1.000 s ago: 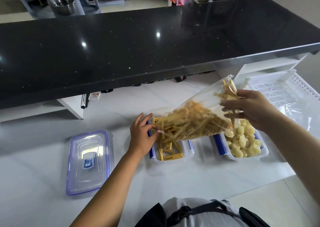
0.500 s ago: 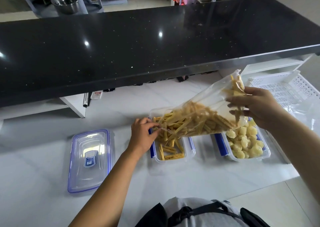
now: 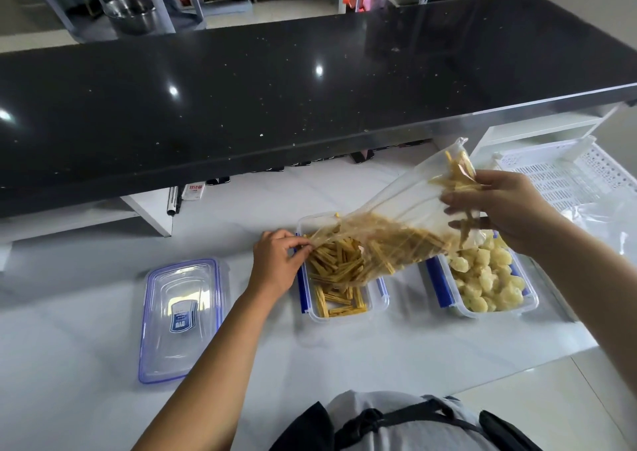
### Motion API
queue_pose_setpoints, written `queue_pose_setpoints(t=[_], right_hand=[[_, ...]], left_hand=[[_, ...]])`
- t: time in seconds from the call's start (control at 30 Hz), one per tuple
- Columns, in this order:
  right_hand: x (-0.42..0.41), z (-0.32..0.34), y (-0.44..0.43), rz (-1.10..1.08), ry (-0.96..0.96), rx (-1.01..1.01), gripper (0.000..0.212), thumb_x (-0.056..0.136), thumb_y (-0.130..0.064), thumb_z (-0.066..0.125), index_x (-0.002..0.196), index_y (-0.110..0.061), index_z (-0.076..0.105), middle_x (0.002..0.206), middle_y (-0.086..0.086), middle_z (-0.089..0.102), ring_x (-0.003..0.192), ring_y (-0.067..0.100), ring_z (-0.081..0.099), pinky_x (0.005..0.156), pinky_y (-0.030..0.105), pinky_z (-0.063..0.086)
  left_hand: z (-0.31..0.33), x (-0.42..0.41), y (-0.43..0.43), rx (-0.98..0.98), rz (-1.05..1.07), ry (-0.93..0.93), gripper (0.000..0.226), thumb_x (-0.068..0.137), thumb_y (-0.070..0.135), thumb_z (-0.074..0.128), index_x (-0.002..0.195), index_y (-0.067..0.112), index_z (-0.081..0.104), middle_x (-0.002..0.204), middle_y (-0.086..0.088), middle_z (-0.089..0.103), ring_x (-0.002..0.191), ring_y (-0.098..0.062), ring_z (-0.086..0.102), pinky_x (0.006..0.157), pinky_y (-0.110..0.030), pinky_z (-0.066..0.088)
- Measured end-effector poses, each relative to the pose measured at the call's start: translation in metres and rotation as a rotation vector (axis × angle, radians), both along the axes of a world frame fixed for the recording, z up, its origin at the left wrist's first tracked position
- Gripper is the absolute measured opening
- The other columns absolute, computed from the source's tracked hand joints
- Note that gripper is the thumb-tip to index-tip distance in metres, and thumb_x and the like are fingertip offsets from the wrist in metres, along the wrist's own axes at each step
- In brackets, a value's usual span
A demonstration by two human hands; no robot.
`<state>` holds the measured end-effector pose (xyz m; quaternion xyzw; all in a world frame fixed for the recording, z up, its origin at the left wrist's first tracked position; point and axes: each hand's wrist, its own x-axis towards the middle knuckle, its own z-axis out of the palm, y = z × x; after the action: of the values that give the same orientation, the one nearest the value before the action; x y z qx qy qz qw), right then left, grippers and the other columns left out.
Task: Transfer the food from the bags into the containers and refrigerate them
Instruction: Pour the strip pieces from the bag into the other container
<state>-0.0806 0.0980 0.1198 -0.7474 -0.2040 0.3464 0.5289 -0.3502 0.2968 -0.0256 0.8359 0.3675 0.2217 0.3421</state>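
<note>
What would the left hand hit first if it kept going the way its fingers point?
The left hand points right, pinching the bag mouth; straight on it would likely push into the yellow sticks inside the middle container.

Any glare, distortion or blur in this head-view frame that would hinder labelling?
Head view: ceiling lights glint off the black counter, whose edges bow with wide-angle distortion; the clear bag sheens, though the sticks inside stay readable; both hands look sharp; the background is overexposed.
</note>
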Motion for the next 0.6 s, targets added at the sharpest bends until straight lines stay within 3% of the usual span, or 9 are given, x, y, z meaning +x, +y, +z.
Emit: queue_pose_setpoints(t=[0.2, 0.37, 0.6], right_hand=[[-0.003, 0.005, 0.001, 0.038, -0.027, 0.006, 0.022, 0.076, 0.001, 0.076, 0.097, 0.001, 0.070, 0.084, 0.013, 0.071, 0.073, 0.022, 0.070, 0.066, 0.042, 0.063], [-0.008, 0.011, 0.004, 0.040, -0.017, 0.056, 0.019, 0.078, 0.003, 0.075, 0.096, 0.003, 0.070, 0.082, 0.011, 0.070, 0.074, 0.022, 0.070, 0.065, 0.042, 0.063], [-0.018, 0.025, 0.011, 0.135, -0.068, 0.062, 0.020, 0.074, 0.003, 0.076, 0.092, -0.002, 0.072, 0.078, 0.010, 0.072, 0.074, 0.021, 0.071, 0.067, 0.041, 0.063]], left_hand=[[-0.005, 0.000, -0.004, -0.114, 0.024, -0.052, 0.014, 0.084, 0.024, 0.077, 0.097, 0.019, 0.081, 0.098, 0.004, 0.067, 0.103, -0.018, 0.055, 0.091, -0.037, 0.046], [-0.011, 0.001, -0.015, -0.240, 0.094, -0.123, 0.010, 0.086, 0.023, 0.076, 0.094, 0.019, 0.079, 0.112, 0.009, 0.064, 0.116, -0.015, 0.055, 0.104, -0.040, 0.044], [-0.013, -0.001, -0.021, -0.203, 0.145, -0.145, 0.008, 0.087, 0.023, 0.074, 0.095, 0.023, 0.077, 0.144, -0.002, 0.054, 0.145, -0.019, 0.033, 0.118, -0.041, 0.027]])
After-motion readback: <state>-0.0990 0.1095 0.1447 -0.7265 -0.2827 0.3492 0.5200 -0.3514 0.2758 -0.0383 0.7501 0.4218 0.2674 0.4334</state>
